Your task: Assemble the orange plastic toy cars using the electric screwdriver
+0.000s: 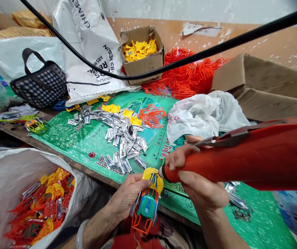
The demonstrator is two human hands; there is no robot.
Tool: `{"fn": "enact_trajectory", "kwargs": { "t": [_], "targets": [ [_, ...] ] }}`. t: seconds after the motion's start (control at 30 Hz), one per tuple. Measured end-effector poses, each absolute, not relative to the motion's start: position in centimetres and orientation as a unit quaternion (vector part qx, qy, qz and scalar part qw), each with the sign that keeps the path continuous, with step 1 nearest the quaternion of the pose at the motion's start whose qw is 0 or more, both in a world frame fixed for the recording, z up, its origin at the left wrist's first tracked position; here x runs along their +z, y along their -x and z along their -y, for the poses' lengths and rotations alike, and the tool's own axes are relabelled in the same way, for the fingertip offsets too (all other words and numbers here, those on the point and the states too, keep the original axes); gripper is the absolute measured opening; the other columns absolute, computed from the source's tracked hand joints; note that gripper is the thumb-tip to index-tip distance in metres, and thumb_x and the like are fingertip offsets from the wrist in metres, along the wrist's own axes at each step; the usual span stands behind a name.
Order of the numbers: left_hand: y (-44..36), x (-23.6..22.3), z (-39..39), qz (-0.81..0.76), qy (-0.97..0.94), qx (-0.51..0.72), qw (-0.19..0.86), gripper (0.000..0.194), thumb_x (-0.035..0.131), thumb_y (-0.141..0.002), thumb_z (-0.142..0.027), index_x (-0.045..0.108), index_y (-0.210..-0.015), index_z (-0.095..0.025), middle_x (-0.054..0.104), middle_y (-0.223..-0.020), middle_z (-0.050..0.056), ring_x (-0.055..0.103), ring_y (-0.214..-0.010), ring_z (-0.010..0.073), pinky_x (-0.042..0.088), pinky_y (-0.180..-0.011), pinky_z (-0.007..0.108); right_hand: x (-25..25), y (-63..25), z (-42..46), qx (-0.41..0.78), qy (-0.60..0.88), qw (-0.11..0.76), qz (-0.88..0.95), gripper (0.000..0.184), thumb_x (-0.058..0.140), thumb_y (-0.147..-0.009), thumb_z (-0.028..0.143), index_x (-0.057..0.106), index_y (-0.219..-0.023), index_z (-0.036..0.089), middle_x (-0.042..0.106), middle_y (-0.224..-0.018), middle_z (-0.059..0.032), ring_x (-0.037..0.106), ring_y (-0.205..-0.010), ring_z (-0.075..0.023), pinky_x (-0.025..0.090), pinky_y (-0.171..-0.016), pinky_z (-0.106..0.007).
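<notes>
Site type: small assembly workshop | Evidence: red power tool (249, 159), 3–4 o'clock; sheeted counter (62, 135), loose silver parts (123, 145), centre; carton (144, 68) of yellow mouldings (139, 49), 12 o'clock; sack (83, 52) marked ABS RESIN, 11 o'clock; heaped orange frames (189, 74), 1 o'clock

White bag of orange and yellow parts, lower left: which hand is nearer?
Left. The left hand, holding a toy piece, is right of the bag; the right hand, around the red tool, is farther right.

From my remote screen, the left hand (128, 194) holds a yellow-and-orange assembly (147, 204) at six o'clock; the right hand (204, 188) grips a red power tool (241, 160) at four.
</notes>
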State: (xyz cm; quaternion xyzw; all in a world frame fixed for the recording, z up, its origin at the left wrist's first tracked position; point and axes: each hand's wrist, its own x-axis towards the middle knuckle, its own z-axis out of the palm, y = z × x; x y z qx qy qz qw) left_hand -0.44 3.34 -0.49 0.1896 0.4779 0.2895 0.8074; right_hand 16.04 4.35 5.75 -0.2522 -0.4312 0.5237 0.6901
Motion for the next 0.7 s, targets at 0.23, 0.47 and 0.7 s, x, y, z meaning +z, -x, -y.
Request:
{"fn": "enact_trajectory", "kwargs": {
  "t": [0.23, 0.47, 0.7],
  "targets": [
    [0.63, -0.59, -3.01, -0.463, -0.207, 0.288, 0.812, 0.025, 0.082, -0.067, -0.030, 0.076, -0.082, -0.010, 0.073, -0.066, 0.006, 0.061, -0.052, 0.0111, 0.047, -0.052, 0.019, 5.81, -16.16, -4.09, 0.521, 0.262, 0.691, 0.426, 0.050, 0.078, -0.076, 0.021, 0.056, -0.120, 0.032, 0.063, -0.081, 0.0050, 0.060, -0.071, -0.0134, 0.052, -0.068, -0.031],
    [0.47, -0.22, -2.89, -0.464, -0.245, 0.293, 0.799, 0.028, 0.082, -0.069, -0.035, 0.077, -0.083, -0.011, 0.073, -0.066, 0.006, 0.060, -0.055, 0.0113, 0.046, -0.053, 0.019, 5.78, -16.27, -4.12, 0.505, 0.287, 0.688, 0.436, 0.053, 0.079, -0.076, 0.024, 0.054, -0.121, 0.032, 0.062, -0.080, 0.0047, 0.060, -0.070, -0.0150, 0.051, -0.067, -0.033],
    [0.08, -0.46, -2.54, -0.464, -0.269, 0.304, 0.787, 0.027, 0.081, -0.070, -0.035, 0.078, -0.080, -0.010, 0.072, -0.066, 0.005, 0.058, -0.055, 0.0109, 0.045, -0.052, 0.018, 5.50, -16.24, -4.01, 0.500, 0.295, 0.670, 0.462, 0.048, 0.078, -0.078, 0.027, 0.055, -0.120, 0.032, 0.062, -0.080, 0.0048, 0.060, -0.069, -0.0149, 0.050, -0.069, -0.034]
  ]
}}
